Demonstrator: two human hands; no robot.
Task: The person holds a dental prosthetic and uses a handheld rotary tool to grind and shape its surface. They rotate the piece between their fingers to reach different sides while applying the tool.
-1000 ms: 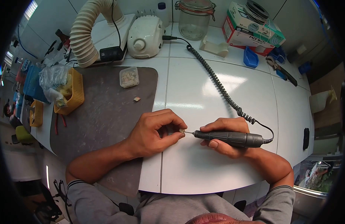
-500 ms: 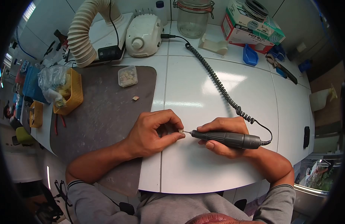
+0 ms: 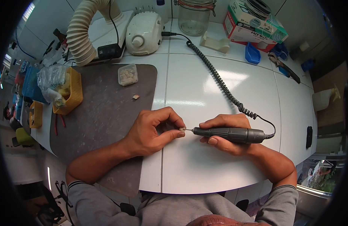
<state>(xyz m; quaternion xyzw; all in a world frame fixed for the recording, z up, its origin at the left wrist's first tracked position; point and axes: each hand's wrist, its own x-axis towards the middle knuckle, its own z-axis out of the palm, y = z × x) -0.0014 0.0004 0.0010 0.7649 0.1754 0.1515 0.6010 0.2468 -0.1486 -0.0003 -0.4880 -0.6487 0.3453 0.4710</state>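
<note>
Between thumb and forefinger, my left hand pinches a small pale piece, too small to identify for certain. My right hand is wrapped round a black rotary handpiece, held level and pointing left. Its thin metal bit meets the pale piece, or comes very close to it. From the handpiece's rear a coiled black cord runs up to a white control unit. Beyond my left hand, a clear plastic box holds several pale pieces, and one loose fragment lies near it.
A grey mat covers the left of the white tiled table. Yellow baskets stand at the left. A ribbed hose, glass jar, face mask box, blue tray and pliers line the back.
The handpiece has turned slightly, its rear end now higher in the view. The pale piece has shifted a little upward with my left fingers. Both grips stay the same.
</note>
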